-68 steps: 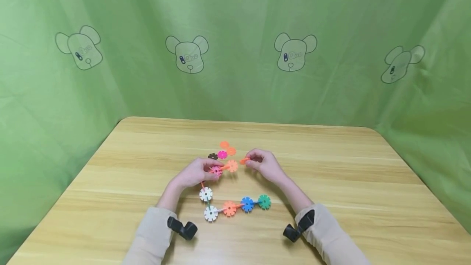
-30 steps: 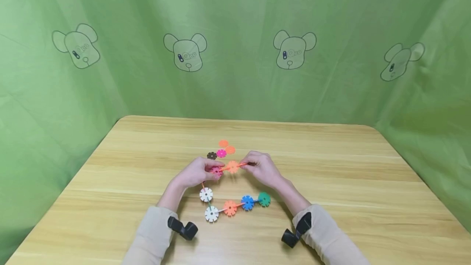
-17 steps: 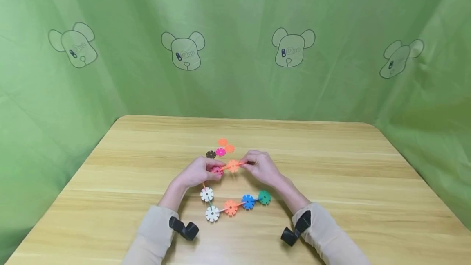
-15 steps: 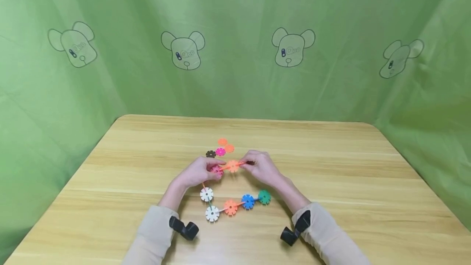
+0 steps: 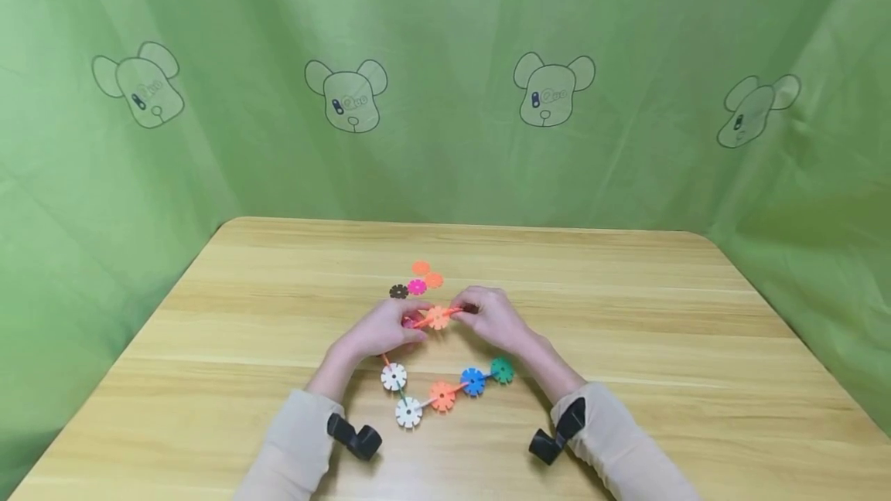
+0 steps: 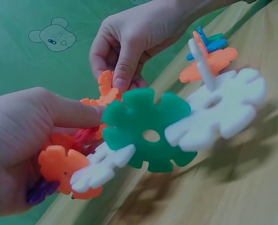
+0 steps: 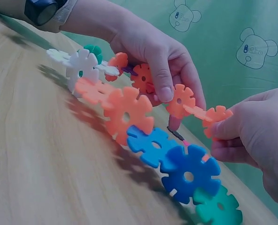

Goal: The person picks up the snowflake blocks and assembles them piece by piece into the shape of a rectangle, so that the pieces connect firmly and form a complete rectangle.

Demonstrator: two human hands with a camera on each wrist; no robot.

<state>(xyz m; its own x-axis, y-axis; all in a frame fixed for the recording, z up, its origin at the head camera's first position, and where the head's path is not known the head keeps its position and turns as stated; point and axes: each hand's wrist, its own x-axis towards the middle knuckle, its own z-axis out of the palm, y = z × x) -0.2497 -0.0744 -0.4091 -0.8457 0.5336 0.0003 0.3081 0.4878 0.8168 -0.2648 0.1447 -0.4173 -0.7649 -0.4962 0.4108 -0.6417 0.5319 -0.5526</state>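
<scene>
A chain of notched plastic snowflake discs curves round in front of me. My left hand (image 5: pixel 379 328) holds its upper part by a pink disc (image 5: pixel 410 323), which the fingers partly cover. Beyond that comes a light orange disc (image 5: pixel 438 318). My right hand (image 5: pixel 494 319) pinches the end orange disc (image 7: pixel 219 112) between thumb and fingers; it meets the light orange disc edge to edge. Lower down, the chain runs through two white discs (image 5: pixel 408 412), with a green disc (image 6: pixel 129 117) between them, to an orange disc (image 5: pixel 442 397), a blue disc (image 5: pixel 473 382) and a green end disc (image 5: pixel 502 370).
Several loose discs lie beyond my hands: a black disc (image 5: pixel 398 291), a pink disc (image 5: pixel 416 287) and two orange discs (image 5: pixel 434 280). They rest on a wooden table (image 5: pixel 626 315). A green curtain (image 5: pixel 445 176) with bear-head prints hangs behind its far edge.
My right hand has brought its orange disc leftward against the light orange disc of the chain. In the last half second my left hand and the chain's lower part have shifted slightly right and nearer.
</scene>
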